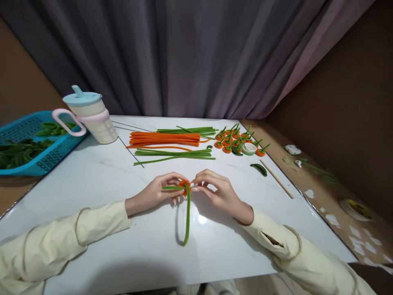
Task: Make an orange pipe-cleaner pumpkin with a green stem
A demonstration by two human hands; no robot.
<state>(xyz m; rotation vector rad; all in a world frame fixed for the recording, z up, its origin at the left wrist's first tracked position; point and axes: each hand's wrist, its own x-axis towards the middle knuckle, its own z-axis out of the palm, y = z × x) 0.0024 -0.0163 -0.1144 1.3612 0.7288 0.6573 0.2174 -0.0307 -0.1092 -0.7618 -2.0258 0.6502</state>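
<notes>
Over the middle of the white table, my left hand [156, 190] is closed on a small orange pipe-cleaner pumpkin [185, 184]. A green pipe cleaner [188, 217] bends at the pumpkin's centre; one end points left across my fingers, the long end hangs down toward me. My right hand [216, 189] has its thumb and forefinger pinched at the pumpkin's right edge. Its other fingers are curled. Beyond my hands lie a bundle of orange pipe cleaners [164, 139] and a bundle of green pipe cleaners [175, 154], with more green ones [187, 130] behind.
At the back right sit several orange pumpkins [227, 142] with green stems, a round container [249, 148], a curved dark green piece [259, 169] and a thin stick [276, 179]. A lidded cup [97, 123] and a blue basket [50, 164] with green pieces stand left. Paper scraps [332, 220] lie right.
</notes>
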